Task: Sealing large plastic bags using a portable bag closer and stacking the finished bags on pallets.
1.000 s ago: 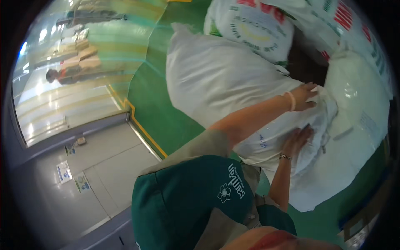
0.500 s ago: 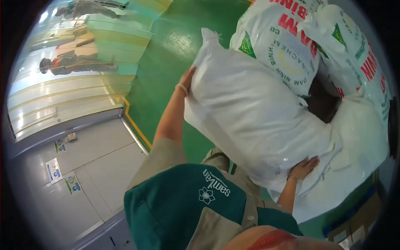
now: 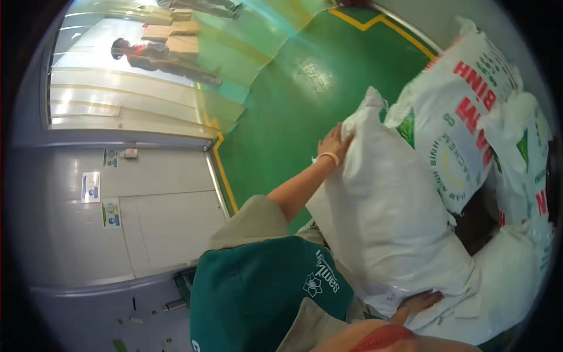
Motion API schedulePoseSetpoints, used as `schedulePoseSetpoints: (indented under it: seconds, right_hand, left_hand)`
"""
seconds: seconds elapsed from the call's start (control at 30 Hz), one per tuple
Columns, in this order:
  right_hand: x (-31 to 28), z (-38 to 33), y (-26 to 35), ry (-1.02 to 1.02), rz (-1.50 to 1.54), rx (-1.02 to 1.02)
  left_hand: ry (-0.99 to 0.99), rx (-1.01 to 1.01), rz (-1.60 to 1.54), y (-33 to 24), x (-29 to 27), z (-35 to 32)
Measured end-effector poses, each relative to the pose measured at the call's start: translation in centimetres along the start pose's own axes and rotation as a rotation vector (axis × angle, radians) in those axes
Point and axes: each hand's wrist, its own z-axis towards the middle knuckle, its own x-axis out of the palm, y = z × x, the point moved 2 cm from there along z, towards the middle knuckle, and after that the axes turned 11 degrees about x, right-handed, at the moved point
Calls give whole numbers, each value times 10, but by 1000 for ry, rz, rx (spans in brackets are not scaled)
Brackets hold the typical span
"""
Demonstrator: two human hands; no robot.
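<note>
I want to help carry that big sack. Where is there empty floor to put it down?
The green floor between the yellow line and the printed sacks lies bare. It is crowded on the right, where the left hand and right hand grip the plain white sack against the pile.

green floor [image 3: 293, 88], printed sacks [image 3: 463, 123], grey wall [image 3: 88, 234]

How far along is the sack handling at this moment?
Done: printed sacks already lie stacked at right. In hand: the plain white sack, raised off the green floor, left hand gripping its upper end, right hand under its lower end. Left: it is not yet resting on the stack.
</note>
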Motion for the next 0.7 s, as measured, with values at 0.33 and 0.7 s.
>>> schedulePoseSetpoints:
  seconds: [0.33,0.7]
  right_hand:
    - [39,85,289,167,-189,533]
    - [255,125,355,146,-289,575]
  left_hand:
    - [147,581,177,14,-24,190]
    - [25,540,320,55,80,388]
